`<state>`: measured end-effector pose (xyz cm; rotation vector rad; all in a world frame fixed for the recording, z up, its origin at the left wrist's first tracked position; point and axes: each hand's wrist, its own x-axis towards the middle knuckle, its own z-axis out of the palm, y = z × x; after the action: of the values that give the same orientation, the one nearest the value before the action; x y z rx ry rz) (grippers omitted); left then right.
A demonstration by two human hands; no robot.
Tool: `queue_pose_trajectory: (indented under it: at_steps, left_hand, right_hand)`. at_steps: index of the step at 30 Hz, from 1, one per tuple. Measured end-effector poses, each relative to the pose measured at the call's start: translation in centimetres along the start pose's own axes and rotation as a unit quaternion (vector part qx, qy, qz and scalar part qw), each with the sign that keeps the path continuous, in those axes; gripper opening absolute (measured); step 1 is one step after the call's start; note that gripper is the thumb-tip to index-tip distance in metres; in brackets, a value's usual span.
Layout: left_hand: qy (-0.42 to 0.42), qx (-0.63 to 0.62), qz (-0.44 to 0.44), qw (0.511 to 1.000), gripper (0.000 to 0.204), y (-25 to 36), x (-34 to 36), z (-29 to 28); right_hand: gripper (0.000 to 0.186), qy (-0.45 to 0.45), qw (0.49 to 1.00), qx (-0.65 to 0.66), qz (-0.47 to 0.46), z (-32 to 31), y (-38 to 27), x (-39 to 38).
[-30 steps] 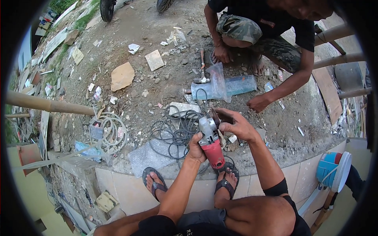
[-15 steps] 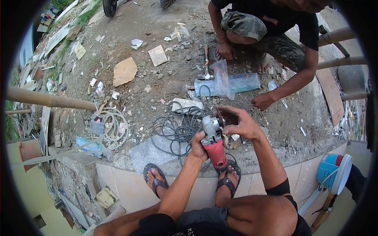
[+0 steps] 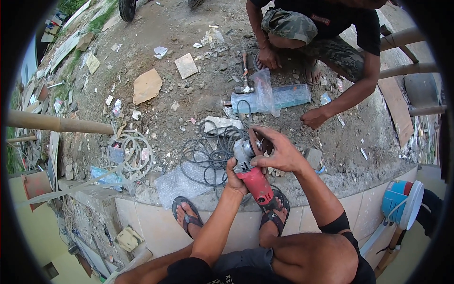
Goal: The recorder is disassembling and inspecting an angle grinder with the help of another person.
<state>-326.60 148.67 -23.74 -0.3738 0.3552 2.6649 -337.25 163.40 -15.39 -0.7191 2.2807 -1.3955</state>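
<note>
A red angle grinder [image 3: 258, 184] with a silver head is above my sandalled feet, tilted with its head away from me. My left hand [image 3: 235, 179] is wrapped round it where the red body meets the head. A dark brown disc [image 3: 255, 142] sits on the head, edge-on to the view. My right hand [image 3: 282, 152] grips the disc, fingers over its far side and thumb near the head; the fingertips are partly hidden. The grinder's dark cable [image 3: 208, 150] lies in loose coils on the ground beyond.
A person [image 3: 326, 52] squats opposite, one fist on the ground. Before them lie a hammer [image 3: 245, 71] and a bluish glass-like strip [image 3: 293, 96] partly under clear plastic. Bubble wrap [image 3: 177, 187], a clear coiled hose [image 3: 142, 149] and tile pieces [image 3: 186, 66] lie about. A blue bucket [image 3: 393, 201] is right.
The grinder has shifted slightly left and its head has turned, so more of the disc shows. My right hand has moved from spread fingers beside the disc to a grip on it.
</note>
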Motion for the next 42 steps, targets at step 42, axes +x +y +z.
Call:
queue_pose_trajectory:
  at_steps: [42]
  left_hand:
    - [-0.021,-0.058,-0.002,0.998,0.090,-0.4,-1.4,-0.7]
  right_hand:
    - [0.098,-0.122,0.980,0.135,0.085,-0.1,0.7,1.0]
